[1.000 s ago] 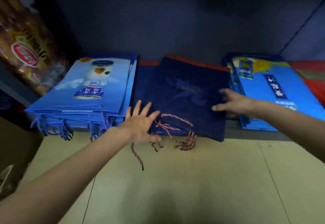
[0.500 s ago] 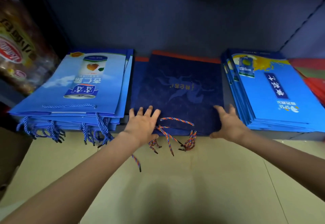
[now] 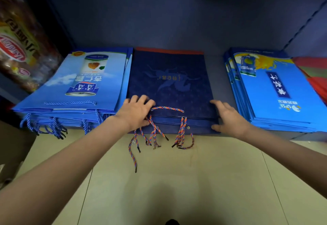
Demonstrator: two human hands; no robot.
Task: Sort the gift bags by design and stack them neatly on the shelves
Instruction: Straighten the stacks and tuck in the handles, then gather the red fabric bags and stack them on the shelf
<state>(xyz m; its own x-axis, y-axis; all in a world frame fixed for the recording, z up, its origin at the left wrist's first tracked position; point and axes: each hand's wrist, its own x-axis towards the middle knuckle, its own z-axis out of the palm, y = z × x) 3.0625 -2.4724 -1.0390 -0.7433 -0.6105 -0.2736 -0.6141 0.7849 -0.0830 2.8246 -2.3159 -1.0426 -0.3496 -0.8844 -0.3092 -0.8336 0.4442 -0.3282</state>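
Note:
Three stacks of flat gift bags lie side by side on a low shelf. In the middle is a dark navy stack (image 3: 169,83) with a faint figure print and red-blue twisted cord handles (image 3: 155,132) hanging over the front edge. My left hand (image 3: 136,111) rests on its front left corner, fingers spread over the top bag. My right hand (image 3: 228,117) touches its front right corner, fingers straight, thumb at the stack's front edge. A light blue stack with a can picture (image 3: 79,86) lies on the left. A bright blue stack with a navy label (image 3: 276,90) lies on the right.
The shelf's grey back wall (image 3: 168,21) rises behind the stacks. Packaged snacks (image 3: 17,48) stand at the far left. Red items (image 3: 313,69) lie at the far right. Beige tiled floor (image 3: 177,180) spreads below the shelf edge.
The tilted navy top bag has been squared onto its stack. My right hand slid from the bag's right side to its front right corner; my left hand moved up onto the front left corner.

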